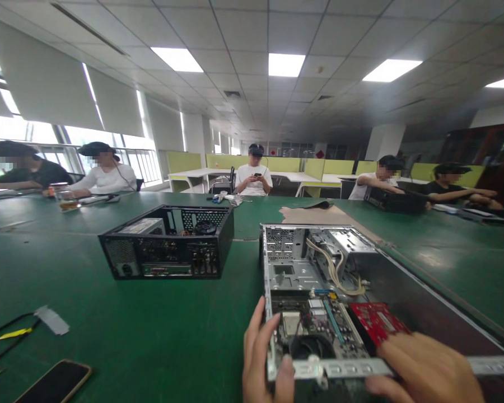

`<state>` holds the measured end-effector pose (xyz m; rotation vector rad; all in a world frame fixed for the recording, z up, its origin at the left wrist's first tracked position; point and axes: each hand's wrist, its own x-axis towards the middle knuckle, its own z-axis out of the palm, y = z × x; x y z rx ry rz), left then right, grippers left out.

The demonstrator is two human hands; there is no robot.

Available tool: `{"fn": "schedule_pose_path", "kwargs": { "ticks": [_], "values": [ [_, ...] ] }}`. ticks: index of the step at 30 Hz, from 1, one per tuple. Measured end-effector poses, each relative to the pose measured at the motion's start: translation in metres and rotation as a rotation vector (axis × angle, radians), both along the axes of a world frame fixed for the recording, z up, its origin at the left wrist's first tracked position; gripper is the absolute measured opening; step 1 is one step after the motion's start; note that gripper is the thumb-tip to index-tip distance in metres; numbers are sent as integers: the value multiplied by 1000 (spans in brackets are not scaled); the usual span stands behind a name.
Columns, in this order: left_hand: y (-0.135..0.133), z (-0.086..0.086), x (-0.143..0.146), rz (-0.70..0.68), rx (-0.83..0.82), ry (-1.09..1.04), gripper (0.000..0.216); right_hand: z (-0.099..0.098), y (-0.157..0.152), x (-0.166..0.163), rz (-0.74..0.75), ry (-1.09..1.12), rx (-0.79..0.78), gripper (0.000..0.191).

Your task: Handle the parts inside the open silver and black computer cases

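Both hands grip the near end of an open silver computer case [302, 268] at the desk's [151, 330] near edge, its long axis running away toward the far edge. The left hand [262, 364] has its fingers clamped round the case's left corner. The right hand [428, 372] lies palm-down, fingers curled over the near rail [344, 366] beside a red card [376, 322].

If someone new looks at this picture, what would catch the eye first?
Most likely the open silver case at front right, its circuit board bare, with the left hand and right hand gripping its near edge. Inside it, a red card stands out by the right hand. A black case sits further back on the green table.
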<state>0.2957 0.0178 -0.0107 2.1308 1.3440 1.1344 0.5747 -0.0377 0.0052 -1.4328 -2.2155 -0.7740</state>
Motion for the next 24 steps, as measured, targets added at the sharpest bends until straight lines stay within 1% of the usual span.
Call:
{"fn": "schedule_pose_path", "kwargs": {
  "ticks": [2, 3, 4, 5, 6, 7, 8, 9, 10, 11, 13, 14, 16, 17, 18, 19, 21, 23, 24],
  "values": [
    [36, 6, 52, 36, 87, -84, 48, 14, 47, 34, -97, -37, -18, 43],
    [58, 11, 79, 71, 95, -94, 49, 20, 73, 51, -166, -49, -62, 47],
    [80, 16, 105, 60, 71, -42, 51, 24, 98, 69, -249, -55, -138, 49],
    [101, 21, 127, 42, 3, 38, 56, 26, 123, 86, -346, -44, -199, 49],
    [121, 25, 146, 41, -109, 123, 64, 26, 146, 102, -476, 6, -217, 49],
    [137, 28, 158, 27, -177, 210, 71, 25, 166, 116, -604, 82, -225, 49],
    [150, 31, 163, 14, -182, 286, 77, 22, 184, 130, -714, 166, -233, 52],
    [160, 34, 161, 2, -123, 353, 80, 19, 199, 141, -796, 248, -247, 57],
    [167, 37, 151, -6, -9, 413, 81, 15, 212, 152, -844, 311, -271, 63],
    [173, 42, 134, 1, 131, 468, 80, 11, 222, 162, -861, 350, -299, 69],
    [182, 54, 83, 90, 341, 575, 75, 5, 236, 179, -854, 376, -337, 79],
    [186, 61, 52, 178, 386, 625, 71, 4, 240, 186, -847, 373, -351, 83],
    [198, 78, -12, 403, 386, 678, 70, 5, 245, 197, -838, 368, -395, 89],
    [204, 85, -42, 491, 336, 688, 68, 7, 246, 200, -841, 365, -425, 90],
    [210, 91, -68, 537, 247, 712, 68, 10, 245, 201, -851, 359, -453, 91],
    [215, 95, -90, 536, 165, 748, 69, 13, 244, 199, -865, 352, -470, 90],
    [224, 98, -118, 456, 65, 821, 71, 21, 240, 188, -886, 328, -466, 88],
    [229, 97, -128, 368, 61, 862, 68, 31, 235, 167, -854, 279, -433, 83],
    [229, 95, -129, 356, 71, 863, 66, 36, 233, 154, -810, 246, -415, 80]
  ]
}}
